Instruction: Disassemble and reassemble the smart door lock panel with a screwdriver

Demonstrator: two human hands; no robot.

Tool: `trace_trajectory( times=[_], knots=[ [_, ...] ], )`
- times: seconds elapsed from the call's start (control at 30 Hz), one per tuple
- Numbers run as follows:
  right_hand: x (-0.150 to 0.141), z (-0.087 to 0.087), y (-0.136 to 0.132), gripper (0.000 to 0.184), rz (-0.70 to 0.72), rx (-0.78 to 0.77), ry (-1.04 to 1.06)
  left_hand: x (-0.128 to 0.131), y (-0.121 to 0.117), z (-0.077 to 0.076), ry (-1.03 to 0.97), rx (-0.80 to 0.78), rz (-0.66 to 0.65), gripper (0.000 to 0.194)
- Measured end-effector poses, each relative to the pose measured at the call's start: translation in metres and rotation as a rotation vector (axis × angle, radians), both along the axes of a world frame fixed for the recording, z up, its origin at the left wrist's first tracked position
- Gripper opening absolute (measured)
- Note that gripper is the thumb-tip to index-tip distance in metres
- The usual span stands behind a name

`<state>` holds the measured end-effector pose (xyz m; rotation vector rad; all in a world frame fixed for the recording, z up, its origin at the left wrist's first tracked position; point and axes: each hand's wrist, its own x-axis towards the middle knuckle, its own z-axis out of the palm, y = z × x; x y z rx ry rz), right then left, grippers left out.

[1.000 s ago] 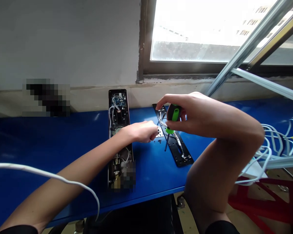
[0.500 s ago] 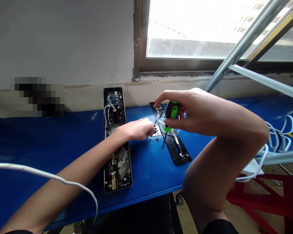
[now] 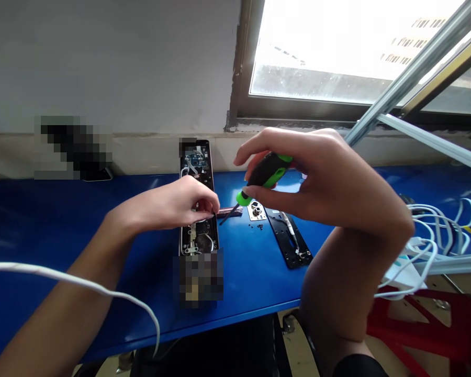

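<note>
My right hand (image 3: 314, 175) is wrapped round a black and green screwdriver (image 3: 267, 172), its shaft slanting down to the left. The tip is close to the right edge of a long open electronic lock housing (image 3: 199, 230). Over the housing's middle, my left hand (image 3: 194, 201) has thumb and fingers pinched together; what is between them is too small to make out. The housing shows a circuit board, wires and metal parts, partly hidden by the hand. A pinkish-brown strip (image 3: 233, 211) lies beside the left fingertips.
Right of the housing, a small metal plate with a round part (image 3: 256, 210) lies near several tiny screws (image 3: 260, 226). A black panel with white wiring (image 3: 288, 235) lies beyond. A white cable (image 3: 113, 296) crosses in front; coiled cables (image 3: 447, 225) hang by the metal frame (image 3: 427, 133).
My left hand has moved left from the small metal plate to above the housing. The screwdriver has swung left from over the black panel and is more tilted. The view has shifted slightly.
</note>
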<state>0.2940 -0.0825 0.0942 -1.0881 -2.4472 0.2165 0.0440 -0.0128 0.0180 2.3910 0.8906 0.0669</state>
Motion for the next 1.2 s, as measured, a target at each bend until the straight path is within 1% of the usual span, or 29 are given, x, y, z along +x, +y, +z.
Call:
trace_trajectory(
  times=[0.13,0.27,0.37,0.53,0.67,0.8,0.93,1.03,1.1,1.13,1.2],
  knots=[
    [-0.02,-0.006,0.006,0.021,0.079,-0.005,-0.005,-0.019,0.0,-0.005,0.035,-0.031,0.018,0.023],
    [-0.032,-0.014,0.015,0.022,0.142,-0.036,-0.034,-0.022,0.0,-0.008,0.072,-0.055,-0.005,0.027],
    [-0.036,-0.018,0.02,0.023,0.146,-0.05,-0.041,-0.024,0.0,-0.009,0.069,-0.064,-0.027,0.029],
    [-0.04,-0.02,0.02,0.02,0.121,-0.044,-0.047,-0.028,0.001,-0.011,0.09,-0.082,-0.05,0.031],
    [-0.046,-0.021,0.015,0.02,0.114,0.02,-0.053,-0.032,-0.001,-0.007,0.081,-0.081,-0.045,0.029],
    [-0.055,-0.023,0.01,0.034,0.069,0.07,-0.088,-0.038,-0.004,-0.001,0.116,-0.114,-0.009,0.024],
    [-0.062,-0.023,0.005,0.043,-0.007,0.126,-0.144,-0.044,-0.004,0.002,0.157,-0.151,-0.029,0.029],
    [-0.065,-0.023,0.001,0.046,-0.065,0.157,-0.182,-0.047,-0.004,0.004,0.16,-0.155,-0.036,0.031],
    [-0.065,-0.024,-0.001,0.041,-0.074,0.163,-0.19,-0.048,-0.004,0.005,0.174,-0.157,-0.025,0.032],
    [-0.065,-0.024,-0.002,0.035,-0.06,0.159,-0.179,-0.049,-0.004,0.005,0.181,-0.156,-0.018,0.032],
    [-0.064,-0.024,-0.003,0.02,0.014,0.127,-0.141,-0.049,-0.003,0.004,0.191,-0.146,-0.006,0.031]
  ],
)
